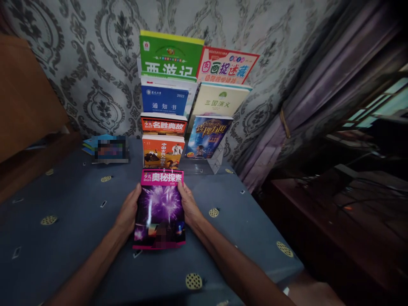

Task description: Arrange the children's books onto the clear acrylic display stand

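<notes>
A purple and pink book [161,204] with a glossy firework cover is held between my two hands. My left hand [129,208] is closed on its left edge, and my right hand [188,202] grips the right edge near the top. Just behind it stands a clear tiered rack [204,165] with books in two columns. On the left are an orange book [163,151], a red-topped book [163,126], a blue booklet [165,100] and a green book [170,55]. The right column has a blue-purple book [208,138], a cream book [219,102] and a red book [227,66].
A small stack of books [92,145] lies at the back left of the cloth-covered table [79,242]. Patterned wallpaper [111,55] rises behind the rack. A purple curtain [270,140] hangs at the right, near a dark red cabinet [302,204]. A brown box [28,89] is far left.
</notes>
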A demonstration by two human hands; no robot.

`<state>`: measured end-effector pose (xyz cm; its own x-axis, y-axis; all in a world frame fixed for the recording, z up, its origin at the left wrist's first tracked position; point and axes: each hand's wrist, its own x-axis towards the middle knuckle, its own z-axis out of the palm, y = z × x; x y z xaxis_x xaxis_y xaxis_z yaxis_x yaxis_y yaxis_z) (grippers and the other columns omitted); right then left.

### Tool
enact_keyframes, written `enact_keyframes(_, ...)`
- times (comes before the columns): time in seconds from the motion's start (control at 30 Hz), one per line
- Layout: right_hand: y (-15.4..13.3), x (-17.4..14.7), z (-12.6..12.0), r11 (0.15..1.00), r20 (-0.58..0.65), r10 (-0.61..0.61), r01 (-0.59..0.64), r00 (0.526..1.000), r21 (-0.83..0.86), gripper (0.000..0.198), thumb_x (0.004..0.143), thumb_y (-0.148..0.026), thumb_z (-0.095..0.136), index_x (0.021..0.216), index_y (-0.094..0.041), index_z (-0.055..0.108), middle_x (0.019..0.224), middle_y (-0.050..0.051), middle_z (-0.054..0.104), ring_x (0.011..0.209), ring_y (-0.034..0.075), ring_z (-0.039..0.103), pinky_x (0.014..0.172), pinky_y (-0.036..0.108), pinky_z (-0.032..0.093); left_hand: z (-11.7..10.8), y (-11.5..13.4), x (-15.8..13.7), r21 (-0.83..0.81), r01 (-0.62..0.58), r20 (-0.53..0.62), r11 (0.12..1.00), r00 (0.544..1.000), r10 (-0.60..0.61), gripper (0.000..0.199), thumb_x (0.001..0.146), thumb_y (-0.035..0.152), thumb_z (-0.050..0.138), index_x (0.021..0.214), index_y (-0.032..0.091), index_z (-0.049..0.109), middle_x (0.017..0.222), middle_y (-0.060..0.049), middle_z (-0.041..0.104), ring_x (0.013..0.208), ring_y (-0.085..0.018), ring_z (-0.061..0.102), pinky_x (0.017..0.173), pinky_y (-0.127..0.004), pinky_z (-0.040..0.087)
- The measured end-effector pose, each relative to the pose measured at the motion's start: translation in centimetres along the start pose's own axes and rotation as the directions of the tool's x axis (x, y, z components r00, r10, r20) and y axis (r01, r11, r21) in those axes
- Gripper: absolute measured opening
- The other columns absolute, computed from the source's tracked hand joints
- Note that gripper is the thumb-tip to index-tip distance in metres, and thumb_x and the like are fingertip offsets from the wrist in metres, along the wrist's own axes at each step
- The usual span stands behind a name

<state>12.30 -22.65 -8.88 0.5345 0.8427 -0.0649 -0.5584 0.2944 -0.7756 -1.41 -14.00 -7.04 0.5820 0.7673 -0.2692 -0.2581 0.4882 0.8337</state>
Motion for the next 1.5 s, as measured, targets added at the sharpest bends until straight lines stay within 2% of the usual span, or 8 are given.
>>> enact_keyframes(0.57, -0.4, -0.3, 0.0, 0.998, -0.002, 0.041, -0.041, 0.999, -0.046, 0.055, 0.068, -0.071, 0.077, 0.094, -0.023, 0.073, 0.091, 0.003, 0.078, 0.093, 0.025, 0.072, 0.085, 0.036, 0.055, -1.7, 0.3, 0.7, -0.007, 0.012, 0.011, 1.0, 1.0, -0.012, 0.048, 0.055, 0.048, 0.092, 0.087, 0.017, 0.075, 0.089, -0.008, 0.08, 0.093, -0.03, 0.074, 0.082, -0.037, 0.06)
enact_keyframes(0.93, -0.5, 1.6, -2.5, 0.978, 0.011, -0.067, 0.068, 0.998, -0.199, 0.044, 0.065, -0.049, 0.084, 0.098, -0.023, 0.07, 0.086, 0.0, 0.076, 0.082, 0.022, 0.071, 0.079, 0.032, 0.053, -1.8, -0.8, 1.2, 0.262, -0.139, 0.041, 0.955, 0.99, 0.133, 0.091, 0.061, 0.056, 0.085, 0.136, 0.021, 0.048, 0.095, -0.005, 0.078, 0.087, -0.026, 0.074, 0.073, -0.031, 0.054)
enact_keyframes(1.03, -0.4, 2.4, -3.6, 0.898, 0.004, -0.183, 0.168, 0.983, -0.407, 0.043, 0.076, -0.047, 0.073, 0.111, -0.025, 0.065, 0.088, 0.0, 0.075, 0.079, 0.021, 0.069, 0.076, 0.032, 0.054, -2.4, -1.4, 1.7, 0.38, -0.154, 0.09, 0.912, 0.988, 0.129, 0.09, 0.065, 0.057, 0.08, 0.139, 0.018, 0.046, 0.094, -0.007, 0.076, 0.088, -0.026, 0.072, 0.076, -0.033, 0.053)
enact_keyframes(1.1, -0.5, 2.9, -4.3, 0.754, 0.016, -0.263, 0.216, 0.965, -0.621, 0.037, 0.084, -0.044, 0.061, 0.114, -0.024, 0.063, 0.088, 0.002, 0.074, 0.08, 0.022, 0.068, 0.076, 0.035, 0.054, -2.9, -1.9, 2.1, 0.448, -0.216, 0.138, 0.868, 0.975, 0.172, 0.082, 0.069, 0.055, 0.076, 0.135, 0.016, 0.049, 0.095, -0.007, 0.074, 0.092, -0.027, 0.071, 0.082, -0.035, 0.052)
enact_keyframes(1.2, -1.0, 3.0, -5.0, 0.556, 0.042, -0.33, 0.23, 0.943, -0.799, 0.022, 0.083, -0.031, 0.06, 0.101, -0.022, 0.068, 0.093, 0.005, 0.072, 0.091, 0.025, 0.065, 0.09, 0.042, 0.05, -3.4, -2.5, 2.4, 0.621, -0.342, 0.206, 0.705, 0.939, 0.274, 0.06, 0.078, 0.048, 0.065, 0.128, 0.018, 0.057, 0.092, -0.006, 0.07, 0.09, -0.026, 0.067, 0.086, -0.038, 0.051)
enact_keyframes(1.33, -1.4, 2.0, -4.4, 0.371, 0.122, -0.346, 0.255, 0.93, -0.893, 0.012, 0.081, -0.018, 0.062, 0.088, -0.02, 0.072, 0.117, 0.013, 0.068, 0.12, 0.031, 0.054, 0.11, 0.051, 0.033, -3.7, -2.9, 1.5, 0.877, -0.451, 0.36, 0.164, 0.845, 0.396, 0.037, 0.089, 0.034, 0.05, 0.119, 0.018, 0.065, 0.104, -0.011, 0.064, 0.098, -0.028, 0.061, 0.089, -0.043, 0.049)
enact_keyframes(1.4, -0.9, 1.5, -3.4, 0.17, 0.242, -0.291, 0.299, 0.926, -0.939, 0.019, 0.088, -0.016, 0.057, 0.098, -0.019, 0.072, 0.128, 0.014, 0.065, 0.126, 0.03, 0.051, 0.111, 0.051, 0.034, -3.6, -2.9, 0.8, 0.892, -0.447, 0.435, -0.066, 0.809, 0.395, 0.034, 0.093, 0.03, 0.045, 0.118, 0.017, 0.065, 0.113, -0.013, 0.061, 0.107, -0.03, 0.058, 0.091, -0.044, 0.048)
enact_keyframes(1.5, 0.6, 1.4, -1.2, -0.127, 0.465, -0.083, 0.453, 0.881, -0.882, 0.032, 0.095, -0.013, 0.047, 0.119, -0.019, 0.067, 0.136, 0.013, 0.062, 0.131, 0.026, 0.051, 0.112, 0.047, 0.036, -3.4, -2.9, 0.3, 0.867, -0.445, 0.497, -0.222, 0.795, 0.348, 0.033, 0.097, 0.026, 0.041, 0.12, 0.017, 0.063, 0.119, -0.014, 0.062, 0.113, -0.03, 0.055, 0.096, -0.044, 0.047)
